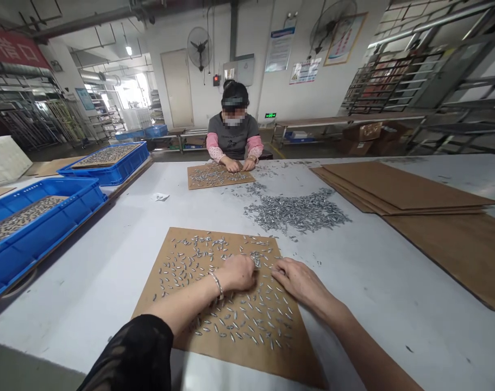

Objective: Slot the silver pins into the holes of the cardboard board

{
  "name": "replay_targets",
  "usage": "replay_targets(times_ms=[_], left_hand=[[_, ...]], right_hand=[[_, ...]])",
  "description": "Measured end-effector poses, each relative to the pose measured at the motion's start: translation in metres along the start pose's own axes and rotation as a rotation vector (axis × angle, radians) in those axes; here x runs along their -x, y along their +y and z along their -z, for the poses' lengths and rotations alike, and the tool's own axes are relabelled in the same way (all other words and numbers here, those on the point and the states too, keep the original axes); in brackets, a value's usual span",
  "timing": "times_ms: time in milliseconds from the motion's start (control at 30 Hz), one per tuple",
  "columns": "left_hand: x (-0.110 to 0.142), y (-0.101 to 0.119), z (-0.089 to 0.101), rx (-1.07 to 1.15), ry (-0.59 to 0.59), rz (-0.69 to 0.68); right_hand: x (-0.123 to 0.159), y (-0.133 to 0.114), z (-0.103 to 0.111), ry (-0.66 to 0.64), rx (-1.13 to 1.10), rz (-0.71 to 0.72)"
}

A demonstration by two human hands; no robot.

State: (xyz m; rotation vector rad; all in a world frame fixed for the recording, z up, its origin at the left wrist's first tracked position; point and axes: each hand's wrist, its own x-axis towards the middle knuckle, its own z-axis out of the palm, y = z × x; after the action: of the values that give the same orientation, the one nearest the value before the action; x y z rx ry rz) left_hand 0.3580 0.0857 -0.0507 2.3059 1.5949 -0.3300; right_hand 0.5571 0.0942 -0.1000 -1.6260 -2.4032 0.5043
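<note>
A brown cardboard sheet (pixel 231 355) lies on the white table in front of me, scattered with many small silvery spindle-shaped metal pieces (pixel 253 326). My left hand (pixel 237 273), with a bracelet at the wrist, rests over the sheet's middle. Its fingers are curled under, so whatever they pinch is hidden. Just beyond them sits a small cluster of the pieces (pixel 256 259). At the sheet's right edge is my right hand (pixel 296 278), thumb and fingers drawn together; I cannot make out anything between them.
A large heap of metal pieces (pixel 298 210) lies beyond my sheet. Cardboard sheets (pixel 406 187) are stacked at right. Blue crates (pixel 47 231) holding boards of pieces stand at left. Across the table a co-worker (pixel 235 130) has both hands on another cardboard sheet (pixel 198 184).
</note>
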Motion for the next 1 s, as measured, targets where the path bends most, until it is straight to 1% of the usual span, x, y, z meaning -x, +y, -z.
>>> replay_targets(times_ms=[133,200,233,333,433,533,633,767,900,1000], left_hand=[[0.004,0.018,-0.021,-0.022,-0.019,0.013],[0.004,0.021,-0.024,-0.027,-0.013,0.043],[0.005,0.020,-0.022,-0.023,-0.003,0.056],[0.012,0.003,-0.007,0.007,0.053,0.097],[0.024,-0.026,0.012,0.034,0.148,0.160],[0.037,-0.053,0.019,0.059,0.187,0.194],[0.045,-0.068,0.011,0.086,0.183,0.189],[0.050,-0.074,-0.006,0.123,0.169,0.162],[0.052,-0.075,-0.014,0.155,0.163,0.138],[0.052,-0.074,-0.016,0.168,0.173,0.111]], right_hand=[[-0.001,-0.006,-0.007,-0.010,-0.012,0.031],[-0.001,-0.010,-0.008,-0.010,-0.010,0.032],[-0.001,-0.012,-0.008,-0.009,-0.010,0.035],[-0.001,-0.016,-0.006,0.001,-0.024,0.065],[-0.003,-0.023,-0.006,-0.019,-0.024,0.114],[-0.009,-0.037,-0.009,-0.075,0.010,0.145],[-0.017,-0.053,-0.016,-0.106,0.083,0.125],[-0.029,-0.067,-0.025,-0.124,0.163,0.069],[-0.033,-0.068,-0.028,-0.154,0.210,0.038],[-0.030,-0.062,-0.026,-0.150,0.198,0.076]])
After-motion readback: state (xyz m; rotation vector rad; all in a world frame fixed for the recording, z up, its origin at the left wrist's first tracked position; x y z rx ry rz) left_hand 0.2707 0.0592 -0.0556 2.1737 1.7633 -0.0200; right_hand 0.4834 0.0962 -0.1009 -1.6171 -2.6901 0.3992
